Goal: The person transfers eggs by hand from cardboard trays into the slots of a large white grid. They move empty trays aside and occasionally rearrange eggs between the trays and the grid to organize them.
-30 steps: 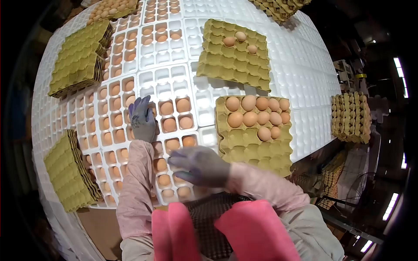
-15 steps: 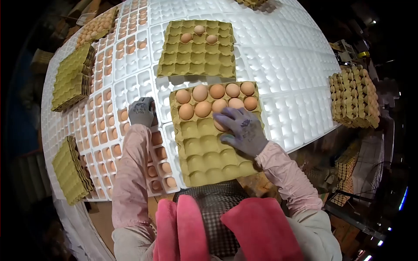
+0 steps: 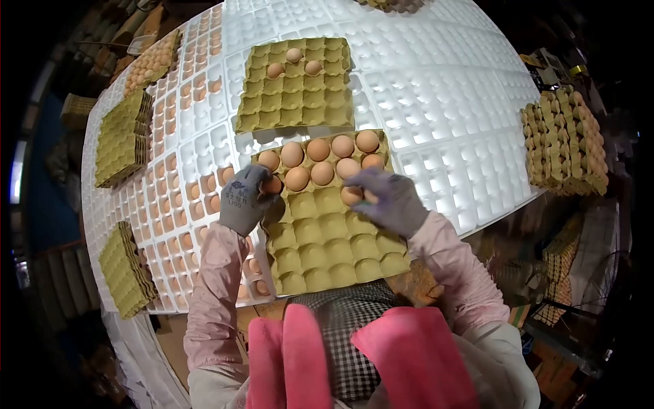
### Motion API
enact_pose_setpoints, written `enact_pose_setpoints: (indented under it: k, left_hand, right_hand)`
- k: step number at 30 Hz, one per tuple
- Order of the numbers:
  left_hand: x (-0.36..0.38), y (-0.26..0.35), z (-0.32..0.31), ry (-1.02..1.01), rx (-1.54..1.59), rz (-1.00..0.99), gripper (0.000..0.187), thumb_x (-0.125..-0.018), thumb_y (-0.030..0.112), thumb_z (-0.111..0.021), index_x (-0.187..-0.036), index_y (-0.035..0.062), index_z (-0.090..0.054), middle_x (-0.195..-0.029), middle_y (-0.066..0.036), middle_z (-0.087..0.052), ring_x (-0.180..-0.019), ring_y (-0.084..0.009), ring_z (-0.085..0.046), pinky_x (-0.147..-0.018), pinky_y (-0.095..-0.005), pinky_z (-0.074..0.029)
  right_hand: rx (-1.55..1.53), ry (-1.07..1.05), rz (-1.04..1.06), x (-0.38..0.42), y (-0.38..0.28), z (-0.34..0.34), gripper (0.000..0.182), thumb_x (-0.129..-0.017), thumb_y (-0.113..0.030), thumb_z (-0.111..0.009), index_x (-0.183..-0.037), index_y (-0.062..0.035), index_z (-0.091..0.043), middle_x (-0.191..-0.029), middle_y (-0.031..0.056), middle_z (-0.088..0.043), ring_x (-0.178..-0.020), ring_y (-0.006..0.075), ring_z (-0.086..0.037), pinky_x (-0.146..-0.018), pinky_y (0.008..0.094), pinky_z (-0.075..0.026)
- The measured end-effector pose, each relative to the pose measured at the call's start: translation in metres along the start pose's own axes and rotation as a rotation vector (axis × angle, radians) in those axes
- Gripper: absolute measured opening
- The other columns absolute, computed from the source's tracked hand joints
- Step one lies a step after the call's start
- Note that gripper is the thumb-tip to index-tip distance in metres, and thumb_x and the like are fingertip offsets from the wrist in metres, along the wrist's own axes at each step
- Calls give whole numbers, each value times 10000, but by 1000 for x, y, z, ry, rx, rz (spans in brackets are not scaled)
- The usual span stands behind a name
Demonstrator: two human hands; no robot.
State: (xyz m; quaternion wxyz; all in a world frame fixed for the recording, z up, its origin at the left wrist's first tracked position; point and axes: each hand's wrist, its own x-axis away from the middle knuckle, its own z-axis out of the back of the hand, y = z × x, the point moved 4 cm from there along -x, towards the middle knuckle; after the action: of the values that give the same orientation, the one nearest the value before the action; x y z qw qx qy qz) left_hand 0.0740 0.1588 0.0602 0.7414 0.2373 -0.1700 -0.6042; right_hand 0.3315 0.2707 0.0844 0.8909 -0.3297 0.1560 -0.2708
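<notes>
Okay, I see both gloved hands on the near tray (image 3: 327,252), a green pulp one lying on the white grid (image 3: 443,102). Left hand (image 3: 244,201) is closed around an egg (image 3: 273,185) at the tray's left edge, second row. Right hand (image 3: 390,202) has its fingers curled on another egg (image 3: 351,195) in the third row. Far tray (image 3: 296,95) sits just beyond and holds three eggs. Tray stacks (image 3: 122,129) lie left.
</notes>
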Motion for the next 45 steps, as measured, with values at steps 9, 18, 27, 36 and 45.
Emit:
enact_pose_setpoints:
  k: [9, 18, 27, 36, 45]
  left_hand:
    - [-20, -3, -5, 15, 710, 121, 395, -869, 182, -669, -1222, 37, -570, -1100, -76, -617, -924, -212, -651, -805, -346, -548]
    - [8, 3, -7, 142, 539, 255, 555, -828, 137, -682, -1356, 137, -510, -1151, -102, -623, -819, -245, -657, -680, -355, -539]
    - [-43, -4, 12, -197, -321, 264, 461, -794, 297, -756, -1235, 225, -645, -1324, -153, -521, -949, -292, -667, -862, -393, -534]
    - [18, -152, 54, 641, 314, 391, 411, -789, 155, -772, -1181, 100, -661, -1275, -151, -518, -983, -243, -661, -875, -325, -540]
    - [-5, -238, 51, -2, -186, 520, 463, -850, 289, -659, -1310, 272, -607, -1479, -140, -440, -1137, -338, -624, -960, -422, -508]
  right_hand:
    - [-970, 151, -522, 39, 58, 7, 363, -893, -151, -675, -1243, -102, -588, -1201, 55, -572, -888, 157, -662, -684, 292, -562]
    - [495, -21, -266, -20, 35, 13, 419, -761, -225, -785, -1137, -189, -603, -1366, 159, -465, -911, 310, -673, -759, 414, -550]
    - [76, 344, -56, 8, 71, 19, 444, -826, -134, -724, -1246, -76, -592, -1178, 147, -609, -937, 263, -667, -799, 346, -539]
    - [-648, 50, -267, -79, -54, -40, 391, -814, -116, -748, -1164, -4, -614, -1210, 108, -578, -1134, 215, -566, -958, 317, -463]
    - [406, -161, 42, -244, -108, -218, 384, -781, -245, -751, -1143, -166, -650, -1267, 173, -568, -949, 344, -668, -850, 437, -532]
